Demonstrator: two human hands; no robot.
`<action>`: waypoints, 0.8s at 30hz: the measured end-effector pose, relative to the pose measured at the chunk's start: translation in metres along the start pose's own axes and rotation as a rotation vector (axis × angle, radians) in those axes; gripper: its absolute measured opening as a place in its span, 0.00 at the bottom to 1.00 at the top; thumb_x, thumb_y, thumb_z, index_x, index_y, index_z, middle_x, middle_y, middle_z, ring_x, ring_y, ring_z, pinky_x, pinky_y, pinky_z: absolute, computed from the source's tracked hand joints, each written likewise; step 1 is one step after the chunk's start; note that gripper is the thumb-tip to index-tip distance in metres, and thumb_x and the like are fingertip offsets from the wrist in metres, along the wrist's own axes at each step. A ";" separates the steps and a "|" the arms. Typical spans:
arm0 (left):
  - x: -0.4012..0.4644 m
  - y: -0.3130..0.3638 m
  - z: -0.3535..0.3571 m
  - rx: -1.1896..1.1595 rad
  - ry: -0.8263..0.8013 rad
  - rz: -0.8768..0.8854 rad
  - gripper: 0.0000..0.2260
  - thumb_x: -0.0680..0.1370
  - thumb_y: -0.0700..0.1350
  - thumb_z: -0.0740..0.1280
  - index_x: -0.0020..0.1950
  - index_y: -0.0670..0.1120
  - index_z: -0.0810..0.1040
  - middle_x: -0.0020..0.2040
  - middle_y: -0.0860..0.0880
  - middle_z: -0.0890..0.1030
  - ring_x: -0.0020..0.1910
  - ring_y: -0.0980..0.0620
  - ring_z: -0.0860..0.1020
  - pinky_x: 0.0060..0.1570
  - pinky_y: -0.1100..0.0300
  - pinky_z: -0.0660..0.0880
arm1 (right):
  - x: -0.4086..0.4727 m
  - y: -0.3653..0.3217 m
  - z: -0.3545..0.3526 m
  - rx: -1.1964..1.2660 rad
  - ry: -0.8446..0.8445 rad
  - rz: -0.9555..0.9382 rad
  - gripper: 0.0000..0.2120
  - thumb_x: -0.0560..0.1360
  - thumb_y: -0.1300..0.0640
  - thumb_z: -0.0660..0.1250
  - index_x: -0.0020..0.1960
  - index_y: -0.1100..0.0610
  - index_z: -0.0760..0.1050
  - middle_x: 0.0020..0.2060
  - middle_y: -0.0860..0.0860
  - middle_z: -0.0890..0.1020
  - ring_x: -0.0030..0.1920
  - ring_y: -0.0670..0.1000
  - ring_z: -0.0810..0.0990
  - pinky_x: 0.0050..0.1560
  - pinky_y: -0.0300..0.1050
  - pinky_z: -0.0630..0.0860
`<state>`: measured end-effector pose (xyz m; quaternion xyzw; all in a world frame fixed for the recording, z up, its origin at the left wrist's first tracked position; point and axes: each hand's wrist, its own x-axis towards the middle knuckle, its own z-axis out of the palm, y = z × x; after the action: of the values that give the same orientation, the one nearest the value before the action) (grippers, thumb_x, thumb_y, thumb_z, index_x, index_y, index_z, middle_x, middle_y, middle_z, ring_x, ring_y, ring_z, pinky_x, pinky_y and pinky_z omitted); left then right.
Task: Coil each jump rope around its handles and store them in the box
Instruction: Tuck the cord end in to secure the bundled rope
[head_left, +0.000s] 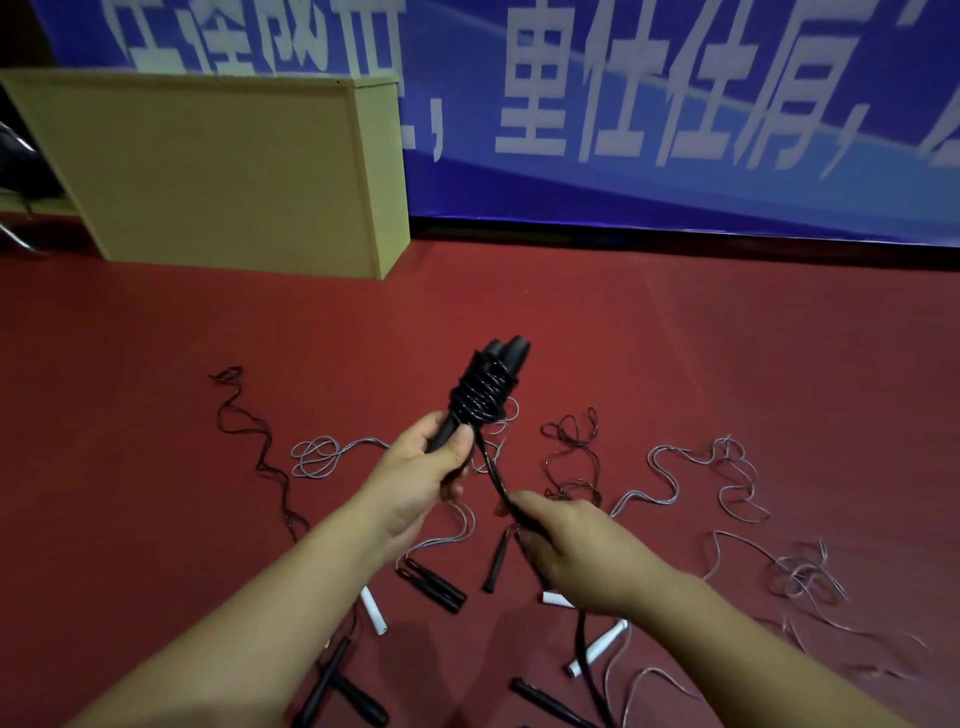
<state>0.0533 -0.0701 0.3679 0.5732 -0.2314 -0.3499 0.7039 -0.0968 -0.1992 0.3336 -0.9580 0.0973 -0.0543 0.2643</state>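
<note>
My left hand (423, 475) grips the lower end of two black jump rope handles (506, 353) held together and pointing up and away. Black rope (480, 397) is coiled in several turns around their middle. A free length of this rope (496, 480) runs down from the coil to my right hand (576, 551), which grips it; the rope's tail hangs on below that hand. The tan box (218, 171) stands on the floor at the back left, its opening hidden from here.
Several loose jump ropes lie tangled on the red floor (675, 353): black handles (431, 582), white handles (597, 647), grey cord (691, 467) and dark cord (249, 431). A blue banner (675, 104) with white characters covers the back wall.
</note>
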 end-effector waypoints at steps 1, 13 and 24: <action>0.002 -0.001 -0.001 -0.012 0.047 -0.010 0.04 0.80 0.40 0.63 0.52 0.47 0.76 0.34 0.54 0.74 0.33 0.57 0.71 0.33 0.63 0.68 | 0.001 0.000 0.002 -0.012 -0.009 0.000 0.13 0.78 0.54 0.58 0.61 0.43 0.66 0.45 0.51 0.81 0.46 0.57 0.77 0.45 0.52 0.75; 0.020 -0.015 -0.026 0.287 0.298 -0.036 0.03 0.81 0.39 0.64 0.53 0.41 0.75 0.39 0.46 0.79 0.34 0.55 0.77 0.35 0.61 0.73 | 0.007 -0.005 -0.005 0.092 0.179 0.127 0.07 0.78 0.48 0.64 0.49 0.51 0.76 0.36 0.48 0.80 0.39 0.52 0.77 0.41 0.47 0.71; 0.019 -0.025 -0.023 0.917 0.154 0.088 0.06 0.78 0.47 0.67 0.45 0.53 0.70 0.35 0.54 0.83 0.33 0.51 0.82 0.41 0.52 0.78 | 0.004 -0.016 -0.018 0.036 0.397 0.005 0.17 0.73 0.37 0.60 0.46 0.47 0.79 0.29 0.43 0.76 0.32 0.44 0.73 0.33 0.42 0.68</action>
<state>0.0765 -0.0727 0.3364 0.8392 -0.3332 -0.1378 0.4072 -0.0930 -0.1953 0.3573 -0.9232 0.1492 -0.2434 0.2573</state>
